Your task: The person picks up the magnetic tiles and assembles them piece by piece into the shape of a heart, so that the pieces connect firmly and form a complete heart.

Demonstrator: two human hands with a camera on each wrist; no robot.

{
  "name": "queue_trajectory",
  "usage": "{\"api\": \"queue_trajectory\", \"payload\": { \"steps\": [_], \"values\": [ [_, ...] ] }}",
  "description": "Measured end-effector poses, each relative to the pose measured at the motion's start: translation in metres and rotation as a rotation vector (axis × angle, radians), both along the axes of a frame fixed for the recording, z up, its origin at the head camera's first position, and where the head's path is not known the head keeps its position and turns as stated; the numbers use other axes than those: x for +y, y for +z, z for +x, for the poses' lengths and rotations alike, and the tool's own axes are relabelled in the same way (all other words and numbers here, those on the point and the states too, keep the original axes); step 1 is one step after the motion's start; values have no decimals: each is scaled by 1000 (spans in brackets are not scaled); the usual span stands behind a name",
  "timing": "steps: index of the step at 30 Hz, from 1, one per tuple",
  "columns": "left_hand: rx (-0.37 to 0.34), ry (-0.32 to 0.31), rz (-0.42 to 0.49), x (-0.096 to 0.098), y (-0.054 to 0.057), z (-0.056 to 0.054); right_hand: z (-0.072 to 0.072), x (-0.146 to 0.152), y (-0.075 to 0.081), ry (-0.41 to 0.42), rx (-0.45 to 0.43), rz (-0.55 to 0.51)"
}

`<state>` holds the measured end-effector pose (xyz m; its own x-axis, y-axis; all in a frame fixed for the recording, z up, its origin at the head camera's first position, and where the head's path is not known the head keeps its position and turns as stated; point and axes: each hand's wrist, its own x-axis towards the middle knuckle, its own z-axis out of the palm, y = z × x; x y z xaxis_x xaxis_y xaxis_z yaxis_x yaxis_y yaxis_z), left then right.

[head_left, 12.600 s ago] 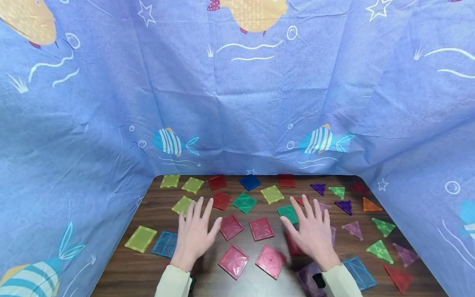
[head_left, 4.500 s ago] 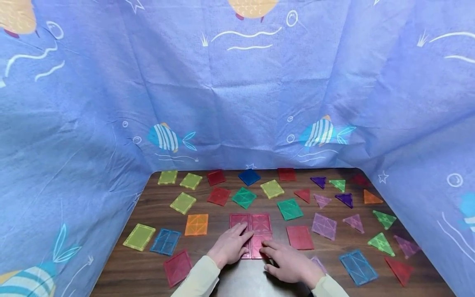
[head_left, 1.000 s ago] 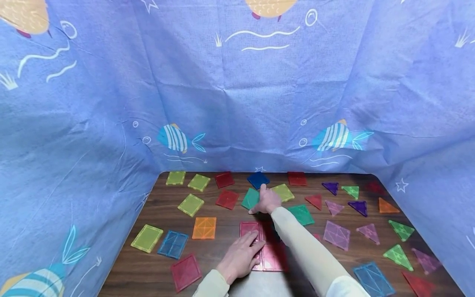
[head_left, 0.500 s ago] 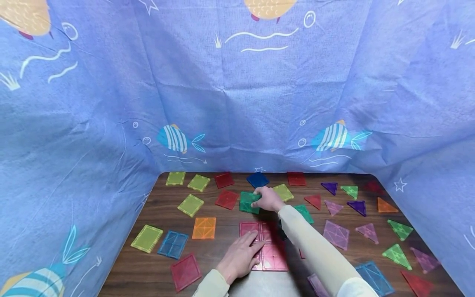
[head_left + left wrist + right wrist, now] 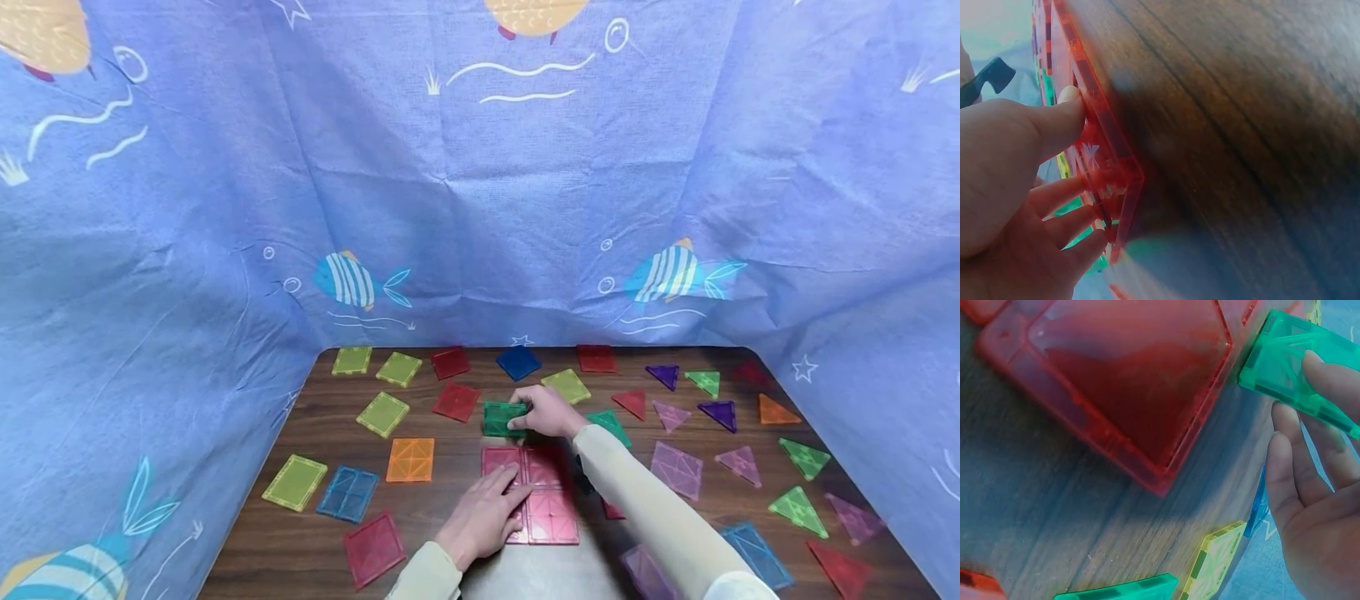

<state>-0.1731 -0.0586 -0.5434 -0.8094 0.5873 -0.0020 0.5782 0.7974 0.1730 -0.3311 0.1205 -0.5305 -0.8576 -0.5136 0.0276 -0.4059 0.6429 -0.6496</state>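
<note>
My right hand [image 5: 547,410] pinches a green square magnetic tile [image 5: 497,419] by its right side, just behind the joined red-pink tiles. The green tile is tipped up, apart from them; in the right wrist view, thumb and fingers sit on opposite faces of the same green tile [image 5: 1282,356]. Several red-pink square tiles [image 5: 553,517] lie flat, edge to edge, as one larger square. On its left part rests my left hand [image 5: 480,517], fingers extended and partly hiding the tiles. The left wrist view shows the thumb of the left hand [image 5: 1035,206] along the red tile edge [image 5: 1113,137].
Loose square tiles surround the work: an orange one [image 5: 410,460], a blue one [image 5: 347,493] and a red one [image 5: 374,550] on the left. Another green square [image 5: 609,427] lies under the right forearm's far side. Triangles, such as a purple one [image 5: 718,413], are spread right.
The red-pink squares, separate at first, now lie joined. My right hand has reached to the green tile, taken hold, and tipped it up slightly nearer. The left hand stays on the joined tiles.
</note>
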Motion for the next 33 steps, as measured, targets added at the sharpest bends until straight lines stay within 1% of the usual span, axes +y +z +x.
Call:
{"api": "queue_trajectory", "payload": {
  "steps": [6,11,16,20,25,33],
  "values": [
    [1,-1,-9,-1,1,0,5,-3,-1,19,50,35],
    [-18,2,-3,-2,2,1,9,-6,-2,36,72,36],
    [-25,2,6,-3,1,0,12,-9,1,85,71,51],
    [0,-2,2,-3,-1,-1,14,-10,3,119,74,75],
    [17,-2,-16,-2,-1,-1,15,-10,4,148,46,102],
    [9,-7,-11,-1,1,0,18,-9,9,159,48,115]
  ]
}}
